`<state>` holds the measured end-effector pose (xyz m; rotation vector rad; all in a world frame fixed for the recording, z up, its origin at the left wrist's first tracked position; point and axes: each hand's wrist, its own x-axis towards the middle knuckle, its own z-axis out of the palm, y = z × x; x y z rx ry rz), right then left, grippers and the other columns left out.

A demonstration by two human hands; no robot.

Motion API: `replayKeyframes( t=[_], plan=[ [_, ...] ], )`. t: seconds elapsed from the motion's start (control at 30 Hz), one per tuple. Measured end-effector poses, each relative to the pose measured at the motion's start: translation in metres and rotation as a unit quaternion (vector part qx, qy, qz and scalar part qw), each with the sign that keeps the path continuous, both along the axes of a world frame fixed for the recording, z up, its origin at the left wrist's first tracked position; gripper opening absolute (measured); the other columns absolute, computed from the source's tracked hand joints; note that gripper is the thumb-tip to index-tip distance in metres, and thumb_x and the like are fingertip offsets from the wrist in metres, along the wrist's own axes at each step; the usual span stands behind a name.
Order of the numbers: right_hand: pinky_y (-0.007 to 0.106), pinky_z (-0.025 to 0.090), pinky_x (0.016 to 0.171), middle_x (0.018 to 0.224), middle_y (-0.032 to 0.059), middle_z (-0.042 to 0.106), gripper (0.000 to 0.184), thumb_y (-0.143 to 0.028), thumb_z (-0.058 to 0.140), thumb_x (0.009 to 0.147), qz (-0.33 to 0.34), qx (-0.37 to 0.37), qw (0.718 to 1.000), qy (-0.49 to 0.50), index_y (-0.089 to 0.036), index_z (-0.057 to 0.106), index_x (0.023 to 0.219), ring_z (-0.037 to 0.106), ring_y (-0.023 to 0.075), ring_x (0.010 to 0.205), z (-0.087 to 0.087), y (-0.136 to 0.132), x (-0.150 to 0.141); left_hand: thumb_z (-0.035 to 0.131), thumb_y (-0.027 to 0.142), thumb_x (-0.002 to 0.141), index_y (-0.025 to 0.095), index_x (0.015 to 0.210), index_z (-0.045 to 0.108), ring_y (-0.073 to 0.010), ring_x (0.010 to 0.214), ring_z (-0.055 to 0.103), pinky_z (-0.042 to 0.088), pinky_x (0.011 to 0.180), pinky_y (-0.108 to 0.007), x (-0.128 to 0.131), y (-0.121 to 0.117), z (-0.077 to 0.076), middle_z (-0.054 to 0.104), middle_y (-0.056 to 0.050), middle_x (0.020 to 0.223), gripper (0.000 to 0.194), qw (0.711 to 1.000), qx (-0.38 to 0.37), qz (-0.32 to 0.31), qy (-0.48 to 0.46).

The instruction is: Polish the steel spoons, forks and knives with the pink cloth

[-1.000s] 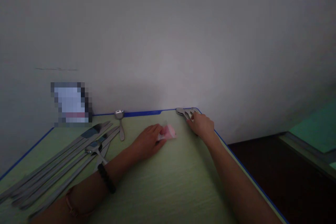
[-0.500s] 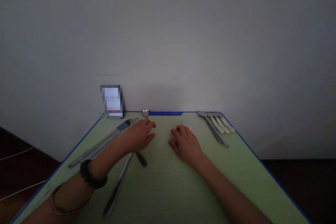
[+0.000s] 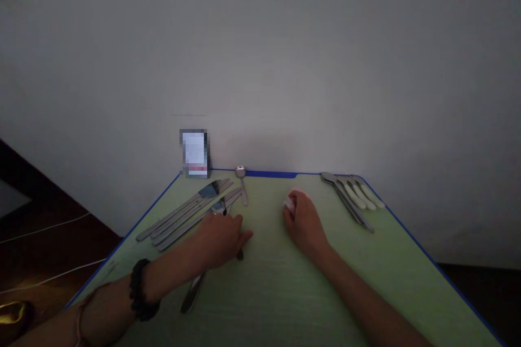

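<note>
My left hand [image 3: 223, 238], palm down, hovers over or rests on loose cutlery left of the table's middle. Its thumb stands apart, while the other fingertips are partly hidden. Past the knuckles shows a shiny metal utensil head [image 3: 218, 207]. Below the hand, a dark handle end [image 3: 240, 254] and a longer metal handle [image 3: 191, 295] stick out. My right hand [image 3: 305, 222] is curled around a crumpled whitish-pink cloth or tissue [image 3: 290, 205] on the tabletop. Several metal table knives [image 3: 179, 214] lie slanted beside my left hand.
A small spoon [image 3: 241, 172] lies at the back edge of the green table [image 3: 268, 293]. A phone with a blurred screen [image 3: 195, 153] stands at the back left. Metal spoons [image 3: 345, 200] and white-handled forks [image 3: 360, 195] lie at the right. A wall [image 3: 260, 65] rises behind.
My left hand has drawn back towards me from the knife blades, uncovering them and the small spoon's handle. My right hand still holds the cloth. The whole view has shifted, so things appear further right.
</note>
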<state>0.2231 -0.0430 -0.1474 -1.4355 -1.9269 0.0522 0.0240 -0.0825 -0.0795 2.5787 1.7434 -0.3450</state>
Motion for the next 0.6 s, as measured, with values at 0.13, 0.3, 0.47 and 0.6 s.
replayKeyframes(
  t=[0.13,0.3,0.47,0.6],
  plan=[
    [0.039,0.043,0.081,0.092,0.0133,0.058,0.018,-0.017,0.042,0.077,-0.002,0.005,1.0,-0.003,-0.014,0.049,0.094,0.052,0.0248,0.089,0.0,0.003,0.0,0.034,0.029,0.091,0.012,0.1,0.058,-0.0338,0.077,0.067,0.05,0.064,-0.044,0.008,-0.012,-0.005,0.069,-0.017,0.085,0.031,1.0,0.002,0.006,-0.003],
    [0.041,0.042,0.081,0.096,0.0145,0.058,0.019,-0.016,0.041,0.078,0.012,0.016,0.998,-0.053,-0.014,0.05,0.095,0.051,0.0276,0.094,0.001,-0.001,-0.003,0.031,0.027,0.091,0.014,0.106,0.053,-0.0268,0.083,0.065,0.05,0.067,-0.036,0.012,-0.026,-0.016,0.065,-0.014,0.097,0.03,0.997,-0.004,0.01,-0.072],
    [0.042,0.042,0.081,0.096,0.0145,0.059,0.02,-0.016,0.042,0.079,0.02,0.014,0.997,-0.071,-0.014,0.052,0.096,0.051,0.0281,0.094,0.001,0.0,-0.002,0.034,0.037,0.091,0.015,0.115,0.047,-0.0271,0.097,0.061,0.05,0.075,-0.038,-0.015,-0.028,-0.015,0.06,-0.015,0.11,0.034,0.992,0.033,0.049,-0.116],
    [0.042,0.043,0.084,0.098,0.013,0.06,0.021,-0.016,0.045,0.078,0.078,0.013,0.994,-0.081,-0.015,0.054,0.098,0.051,0.0262,0.094,0.0,-0.003,-0.007,0.035,0.038,0.089,0.013,0.096,0.055,-0.0319,0.084,0.064,0.05,0.068,-0.044,-0.04,-0.027,-0.003,0.065,-0.015,0.094,0.033,0.993,0.026,0.115,-0.017]
  ],
)
